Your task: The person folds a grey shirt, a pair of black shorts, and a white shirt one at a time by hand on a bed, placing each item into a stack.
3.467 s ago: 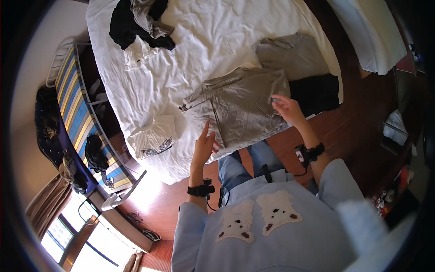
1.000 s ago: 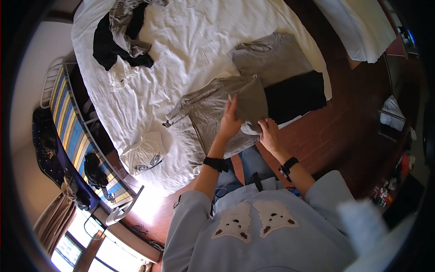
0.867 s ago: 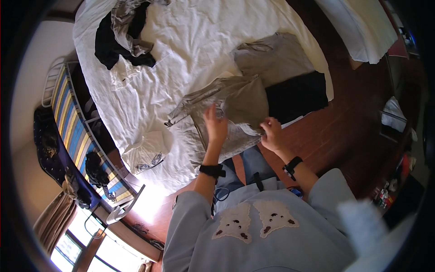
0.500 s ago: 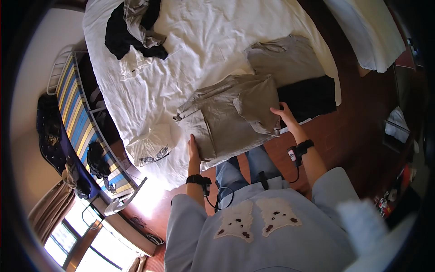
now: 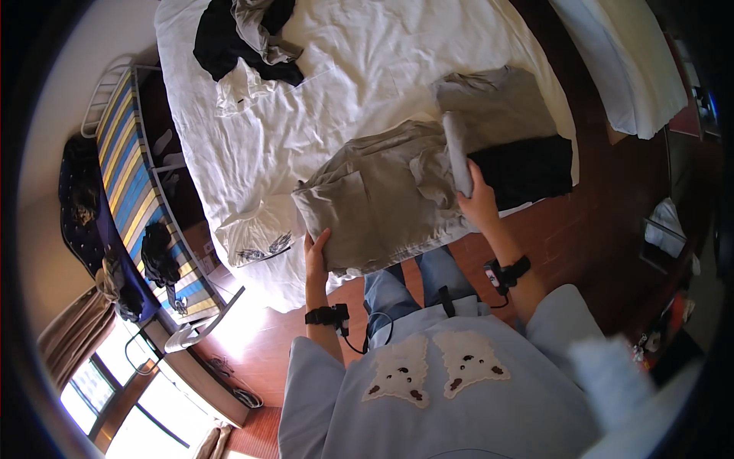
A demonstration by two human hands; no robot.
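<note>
A grey-brown garment (image 5: pixel 375 218) lies partly folded at the bed's near edge, its cloth creased in the middle. My left hand (image 5: pixel 316 254) is closed on its lower left edge, thumb on the upper side. My right hand (image 5: pixel 479 197) grips the right side, where a narrow strip of cloth stands up off the bed. Just beyond that strip are a grey-brown T-shirt (image 5: pixel 501 103) laid flat and a folded black garment (image 5: pixel 524 170). Left of my left hand lies a white garment (image 5: pixel 260 229) with a dark print.
The bed (image 5: pixel 367 69) has a rumpled white sheet. Black and grey clothes (image 5: pixel 248 42) are heaped at its far left, beside a small white garment (image 5: pixel 241 90). A striped bed (image 5: pixel 141 199) stands at left. Another white-covered surface (image 5: pixel 627 69) is at upper right, across reddish flooring (image 5: pixel 589 229).
My right hand has raised the garment's right side into an upright strip. The left flap now lies differently, spread smoother, with my left hand at its edge. The view has shifted slightly.
</note>
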